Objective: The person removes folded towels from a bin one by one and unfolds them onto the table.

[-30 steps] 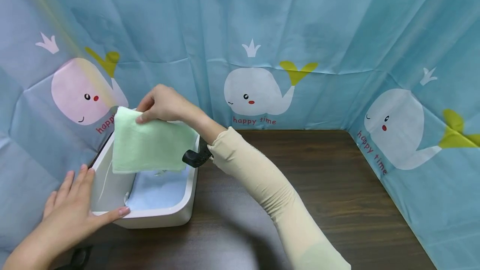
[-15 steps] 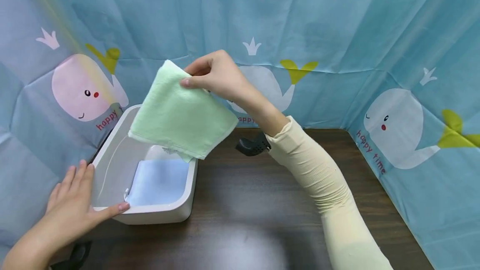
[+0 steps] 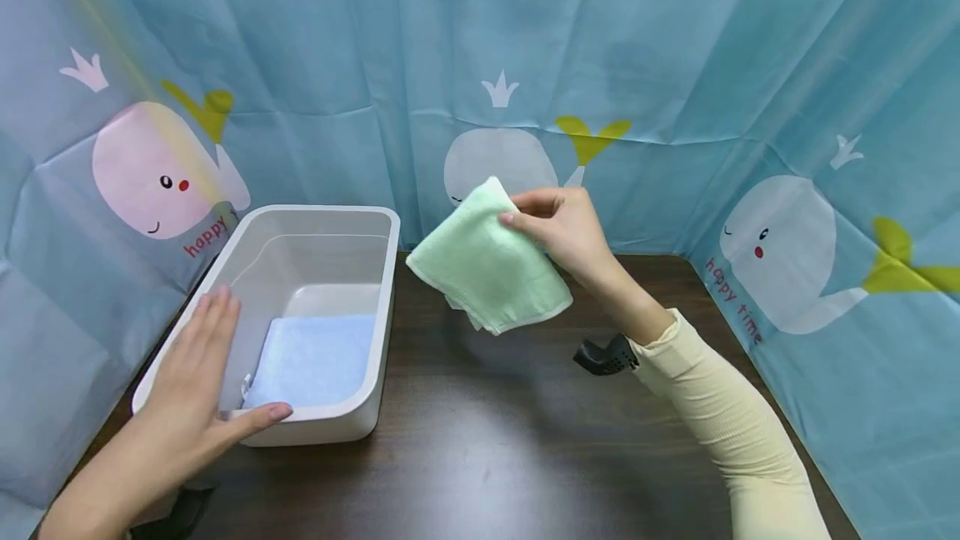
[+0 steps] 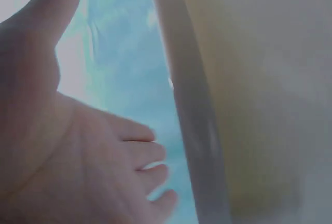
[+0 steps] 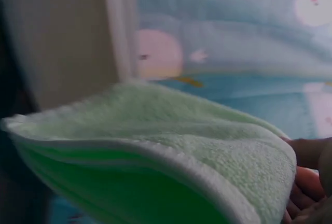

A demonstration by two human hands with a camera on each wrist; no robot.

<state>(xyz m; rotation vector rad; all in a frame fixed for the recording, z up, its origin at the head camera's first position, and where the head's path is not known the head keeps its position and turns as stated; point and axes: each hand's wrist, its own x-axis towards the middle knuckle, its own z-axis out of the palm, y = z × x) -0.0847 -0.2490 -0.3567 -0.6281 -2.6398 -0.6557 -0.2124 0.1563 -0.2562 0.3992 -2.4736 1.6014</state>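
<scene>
Room over tabletop (image 3: pixel 487 440), bin wall (image 3: pixel 387 307) leftward

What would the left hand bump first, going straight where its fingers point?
Probably the far end of the white tub; depth is unclear, so the left hand might clear it and meet the blue curtain.

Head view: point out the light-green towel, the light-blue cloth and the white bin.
Light-green towel (image 3: pixel 495 265): head view, middle of its broad face.
Light-blue cloth (image 3: pixel 311 361): head view, middle of its upper face.
White bin (image 3: pixel 330 430): head view, outside of its near wall.
</scene>
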